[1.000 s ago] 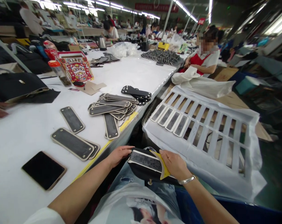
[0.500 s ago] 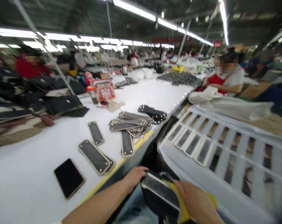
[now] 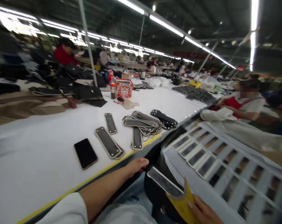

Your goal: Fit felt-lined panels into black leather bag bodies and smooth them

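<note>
My right hand (image 3: 203,210) grips a stiff yellow piece (image 3: 184,203), perhaps card or plastic, with a pointed upper corner. The yellow piece meets the near end of a dark strip with pale edges (image 3: 165,180). That strip lies on top of a black rounded block (image 3: 155,196) in front of my lap. My left hand (image 3: 139,164) is apart from the strip, just beyond its far left end, fingers drawn together; what they hold, if anything, is hidden.
On the white table (image 3: 49,180) lie a phone (image 3: 85,153), several dark straps with pale edges (image 3: 108,142) and black studded straps (image 3: 165,119). To the right, a slatted rack (image 3: 239,174) bears several pale-edged strips (image 3: 197,157). Co-workers (image 3: 246,102) sit farther off.
The view has swung left. My left hand has come away from the strip's far end. My right hand has moved down and right, and the yellow piece now stands with its corner up.
</note>
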A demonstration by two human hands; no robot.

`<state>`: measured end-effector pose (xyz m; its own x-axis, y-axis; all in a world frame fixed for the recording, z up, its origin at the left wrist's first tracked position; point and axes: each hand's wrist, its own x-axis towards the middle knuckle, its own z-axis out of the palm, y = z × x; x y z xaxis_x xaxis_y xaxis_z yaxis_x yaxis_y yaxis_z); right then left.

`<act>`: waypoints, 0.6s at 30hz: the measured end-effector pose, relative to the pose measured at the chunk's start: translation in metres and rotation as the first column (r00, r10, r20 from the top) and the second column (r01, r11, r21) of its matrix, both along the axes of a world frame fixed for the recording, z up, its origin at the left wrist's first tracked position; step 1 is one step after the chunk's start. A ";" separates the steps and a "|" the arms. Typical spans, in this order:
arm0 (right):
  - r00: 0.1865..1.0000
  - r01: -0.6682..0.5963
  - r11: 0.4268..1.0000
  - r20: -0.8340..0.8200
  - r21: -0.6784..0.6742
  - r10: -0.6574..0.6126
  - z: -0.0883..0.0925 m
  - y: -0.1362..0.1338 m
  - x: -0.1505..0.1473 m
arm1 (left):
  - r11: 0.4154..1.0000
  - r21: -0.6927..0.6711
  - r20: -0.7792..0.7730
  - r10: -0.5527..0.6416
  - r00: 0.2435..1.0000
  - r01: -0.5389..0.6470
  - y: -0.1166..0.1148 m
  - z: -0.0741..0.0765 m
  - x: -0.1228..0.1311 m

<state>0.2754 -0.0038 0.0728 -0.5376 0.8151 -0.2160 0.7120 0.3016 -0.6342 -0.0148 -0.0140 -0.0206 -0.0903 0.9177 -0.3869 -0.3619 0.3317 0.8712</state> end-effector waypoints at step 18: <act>0.623 0.214 0.528 -0.302 -0.821 -0.722 -0.064 -0.076 -0.066 | 0.998 0.060 0.382 0.004 0.924 -0.030 -0.017 -0.034 0.046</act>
<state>0.2097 -0.0796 0.0092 -0.3226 0.7221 -0.6120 0.0312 -0.6381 -0.7693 0.0310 -0.0311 -0.0551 0.0368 0.9411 -0.3361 -0.6762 0.2710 0.6850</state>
